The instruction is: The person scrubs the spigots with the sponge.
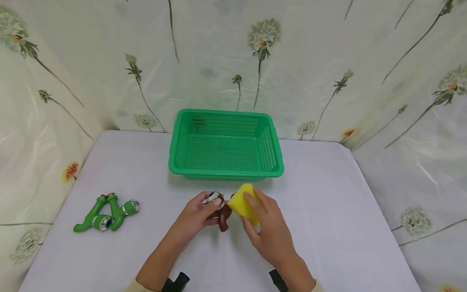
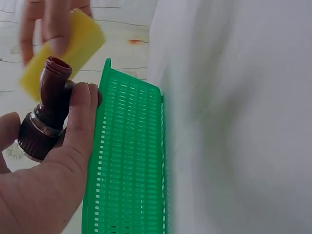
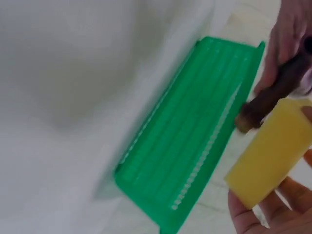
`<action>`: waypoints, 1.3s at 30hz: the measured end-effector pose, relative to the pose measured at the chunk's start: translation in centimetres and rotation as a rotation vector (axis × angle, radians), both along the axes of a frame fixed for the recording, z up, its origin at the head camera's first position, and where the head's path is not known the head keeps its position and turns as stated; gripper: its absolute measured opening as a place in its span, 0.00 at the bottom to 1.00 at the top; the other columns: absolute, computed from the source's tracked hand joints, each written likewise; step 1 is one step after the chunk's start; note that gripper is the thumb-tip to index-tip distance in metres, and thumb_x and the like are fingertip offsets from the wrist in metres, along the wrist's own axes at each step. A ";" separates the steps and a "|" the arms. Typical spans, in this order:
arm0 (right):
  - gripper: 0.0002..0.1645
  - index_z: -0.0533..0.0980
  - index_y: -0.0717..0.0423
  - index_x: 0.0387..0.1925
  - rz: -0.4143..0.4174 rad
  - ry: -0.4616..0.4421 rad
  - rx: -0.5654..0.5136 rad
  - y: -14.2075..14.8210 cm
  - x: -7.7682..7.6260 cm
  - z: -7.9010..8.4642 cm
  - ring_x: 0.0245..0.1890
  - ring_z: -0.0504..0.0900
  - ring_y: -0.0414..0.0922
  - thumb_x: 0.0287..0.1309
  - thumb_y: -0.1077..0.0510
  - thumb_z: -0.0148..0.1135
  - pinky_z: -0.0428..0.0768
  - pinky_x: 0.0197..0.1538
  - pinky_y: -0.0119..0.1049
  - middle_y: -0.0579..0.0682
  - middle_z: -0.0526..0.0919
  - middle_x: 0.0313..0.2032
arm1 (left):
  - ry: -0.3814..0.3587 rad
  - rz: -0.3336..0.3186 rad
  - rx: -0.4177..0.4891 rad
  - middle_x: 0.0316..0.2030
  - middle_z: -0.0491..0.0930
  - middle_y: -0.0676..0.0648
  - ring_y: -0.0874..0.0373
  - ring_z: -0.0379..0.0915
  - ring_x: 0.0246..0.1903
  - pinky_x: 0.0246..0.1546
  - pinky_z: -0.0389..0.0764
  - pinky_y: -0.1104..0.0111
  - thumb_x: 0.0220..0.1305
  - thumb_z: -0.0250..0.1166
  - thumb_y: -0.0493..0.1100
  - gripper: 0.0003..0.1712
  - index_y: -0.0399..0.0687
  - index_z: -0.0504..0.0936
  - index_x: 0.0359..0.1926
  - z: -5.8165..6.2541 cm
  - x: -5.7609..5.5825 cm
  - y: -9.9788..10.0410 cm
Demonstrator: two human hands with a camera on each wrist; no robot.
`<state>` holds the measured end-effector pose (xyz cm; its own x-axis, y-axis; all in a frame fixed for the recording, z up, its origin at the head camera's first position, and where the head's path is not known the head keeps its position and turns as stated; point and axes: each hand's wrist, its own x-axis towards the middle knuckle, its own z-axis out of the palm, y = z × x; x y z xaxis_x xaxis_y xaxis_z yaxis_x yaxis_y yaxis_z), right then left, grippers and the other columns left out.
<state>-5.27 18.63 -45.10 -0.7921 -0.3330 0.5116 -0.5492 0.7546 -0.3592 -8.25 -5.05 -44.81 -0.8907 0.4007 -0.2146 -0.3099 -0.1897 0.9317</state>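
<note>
A brown faucet [image 1: 223,219] with a silver-trimmed knob is gripped in my left hand [image 1: 195,217], thumb on the knob side. In the left wrist view the faucet [image 2: 53,92] points its spout upward, with the ribbed knob low between thumb and fingers. My right hand [image 1: 270,231] holds a yellow sponge [image 1: 243,205] between thumb and fingers, right beside the faucet. The right wrist view shows the sponge [image 3: 273,151] close to the faucet's threaded end [image 3: 246,122]. Both hands are in front of the basket, above the table.
A green plastic basket [image 1: 226,173] stands at the back middle of the white-covered table [image 1: 328,211]. Two green faucets [image 1: 118,213] lie together at the left. A flower-printed sheet [image 1: 204,48] hangs behind and at both sides.
</note>
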 end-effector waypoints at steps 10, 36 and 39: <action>0.38 0.77 0.54 0.66 -0.032 0.029 0.035 0.5 -0.6 -0.9 0.59 0.78 0.59 0.53 0.65 0.77 0.83 0.57 0.55 0.61 0.75 0.67 | 0.049 -0.019 -0.031 0.58 0.83 0.37 0.47 0.84 0.54 0.55 0.84 0.61 0.79 0.61 0.48 0.26 0.34 0.71 0.65 0.2 0.1 -0.2; 0.36 0.77 0.56 0.66 -0.077 0.077 0.031 1.4 -2.0 0.1 0.59 0.77 0.62 0.55 0.64 0.76 0.82 0.56 0.58 0.63 0.75 0.67 | 0.074 0.018 -0.020 0.57 0.84 0.38 0.46 0.83 0.55 0.57 0.83 0.61 0.82 0.56 0.50 0.23 0.36 0.72 0.65 0.2 -0.2 -0.2; 0.36 0.77 0.55 0.67 -0.081 0.095 0.012 0.9 -1.7 0.9 0.61 0.76 0.62 0.55 0.63 0.76 0.81 0.57 0.59 0.62 0.74 0.68 | 0.062 0.046 -0.023 0.56 0.84 0.39 0.48 0.84 0.54 0.55 0.83 0.62 0.82 0.56 0.51 0.24 0.37 0.73 0.65 0.2 -0.2 -0.3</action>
<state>-7.01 19.57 -44.18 -0.7645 -0.2767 0.5823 -0.5177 0.8017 -0.2987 -8.47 -5.31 -44.59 -0.9201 0.3542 -0.1672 -0.2428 -0.1809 0.9531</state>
